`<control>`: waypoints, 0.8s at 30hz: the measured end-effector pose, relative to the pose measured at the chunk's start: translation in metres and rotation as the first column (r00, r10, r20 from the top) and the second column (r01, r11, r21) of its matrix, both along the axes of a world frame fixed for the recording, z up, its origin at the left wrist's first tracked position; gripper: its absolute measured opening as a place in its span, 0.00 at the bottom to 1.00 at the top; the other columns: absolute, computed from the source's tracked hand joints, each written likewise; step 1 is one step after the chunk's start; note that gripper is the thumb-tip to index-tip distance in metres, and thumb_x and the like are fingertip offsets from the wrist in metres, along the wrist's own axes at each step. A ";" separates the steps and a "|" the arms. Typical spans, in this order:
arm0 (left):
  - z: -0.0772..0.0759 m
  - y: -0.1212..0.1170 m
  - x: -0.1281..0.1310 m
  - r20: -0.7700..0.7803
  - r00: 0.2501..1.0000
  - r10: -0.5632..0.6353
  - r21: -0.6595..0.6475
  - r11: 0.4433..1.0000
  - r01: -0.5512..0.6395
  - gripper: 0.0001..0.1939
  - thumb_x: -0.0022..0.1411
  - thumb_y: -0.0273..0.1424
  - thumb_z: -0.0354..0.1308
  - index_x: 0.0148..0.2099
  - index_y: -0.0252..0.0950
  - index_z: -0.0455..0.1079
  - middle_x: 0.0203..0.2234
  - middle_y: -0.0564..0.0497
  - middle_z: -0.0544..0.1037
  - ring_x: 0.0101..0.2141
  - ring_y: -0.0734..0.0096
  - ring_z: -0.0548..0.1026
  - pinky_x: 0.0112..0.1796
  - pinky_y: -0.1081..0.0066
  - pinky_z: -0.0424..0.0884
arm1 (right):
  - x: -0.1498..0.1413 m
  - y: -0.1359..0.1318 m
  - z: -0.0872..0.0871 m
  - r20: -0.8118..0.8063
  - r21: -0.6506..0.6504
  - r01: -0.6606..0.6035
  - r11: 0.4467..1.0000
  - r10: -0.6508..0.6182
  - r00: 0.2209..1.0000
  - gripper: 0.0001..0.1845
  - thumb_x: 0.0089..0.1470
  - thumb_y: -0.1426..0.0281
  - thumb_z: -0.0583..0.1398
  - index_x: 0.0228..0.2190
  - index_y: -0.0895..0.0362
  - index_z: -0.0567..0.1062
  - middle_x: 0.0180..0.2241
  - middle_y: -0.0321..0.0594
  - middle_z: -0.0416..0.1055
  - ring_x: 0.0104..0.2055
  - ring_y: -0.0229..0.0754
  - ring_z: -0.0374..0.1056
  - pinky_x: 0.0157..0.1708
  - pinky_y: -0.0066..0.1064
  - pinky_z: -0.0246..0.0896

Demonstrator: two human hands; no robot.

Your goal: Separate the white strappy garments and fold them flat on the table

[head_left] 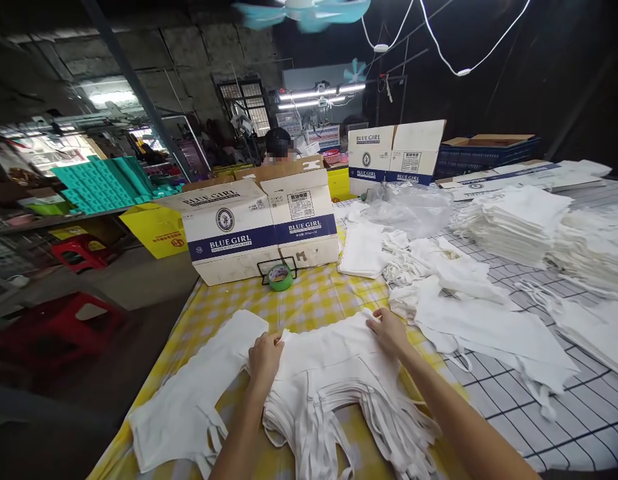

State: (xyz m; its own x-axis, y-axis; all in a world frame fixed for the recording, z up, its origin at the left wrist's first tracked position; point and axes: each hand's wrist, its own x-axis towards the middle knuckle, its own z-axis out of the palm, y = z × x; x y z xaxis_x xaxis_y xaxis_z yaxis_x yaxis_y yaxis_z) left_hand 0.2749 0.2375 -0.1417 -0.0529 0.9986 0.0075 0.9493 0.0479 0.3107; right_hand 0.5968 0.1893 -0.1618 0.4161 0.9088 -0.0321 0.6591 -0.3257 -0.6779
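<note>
A pile of white cloth pieces with long straps [333, 380] lies in front of me on a yellow checked cloth, its straps trailing toward me. My left hand [265, 360] is closed on the far left corner of the top white cloth piece [329, 343]. At the far right corner, my right hand [390, 331] pinches the edge of the same piece. Left of the pile lies another white strapped cloth [199, 393], spread flat, with my left forearm passing beside it. Layers under the top piece are partly hidden.
A BLUE GIRL carton [261, 227] stands ahead, with a roll of green tape [280, 277] before it. Loose white cloths [489, 333] and a stack of white cloths [509, 220] cover the right side. Behind the carton is a person [279, 143]. Red stools [59, 333] stand left.
</note>
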 end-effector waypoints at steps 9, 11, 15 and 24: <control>0.024 0.001 0.000 0.410 0.904 -0.120 0.028 0.992 0.119 0.11 0.55 0.39 0.51 0.31 0.37 0.65 0.26 0.51 0.74 0.29 0.68 0.71 0.32 0.71 0.64 | 0.022 -0.004 0.007 -0.329 -0.056 -0.144 0.988 0.118 0.937 0.28 0.43 0.66 0.61 0.49 0.59 0.68 0.45 0.48 0.70 0.48 0.48 0.66 0.43 0.32 0.58; 0.042 0.000 -0.003 0.507 0.846 -0.167 0.034 0.984 0.174 0.15 0.57 0.44 0.47 0.34 0.37 0.63 0.25 0.54 0.73 0.27 0.71 0.71 0.30 0.72 0.65 | 0.034 -0.006 0.023 -0.477 -0.032 -0.233 0.972 0.190 0.858 0.31 0.42 0.67 0.62 0.51 0.59 0.67 0.49 0.48 0.67 0.51 0.48 0.64 0.46 0.33 0.59; 0.089 -0.002 -0.005 0.777 0.593 -0.209 0.072 0.966 0.247 0.19 0.54 0.48 0.52 0.38 0.37 0.61 0.25 0.54 0.75 0.25 0.72 0.72 0.29 0.72 0.67 | 0.053 -0.010 0.074 -0.611 0.244 -0.347 0.906 0.421 0.670 0.33 0.44 0.67 0.62 0.53 0.54 0.64 0.49 0.43 0.67 0.48 0.47 0.65 0.45 0.34 0.61; 0.192 0.019 -0.003 0.762 0.527 -0.377 0.347 0.924 0.159 0.24 0.50 0.47 0.59 0.44 0.34 0.68 0.33 0.48 0.78 0.31 0.67 0.75 0.32 0.71 0.69 | 0.074 0.018 0.206 -0.420 0.445 -0.472 0.761 0.643 0.641 0.36 0.43 0.65 0.65 0.54 0.55 0.63 0.47 0.42 0.68 0.45 0.45 0.65 0.44 0.34 0.63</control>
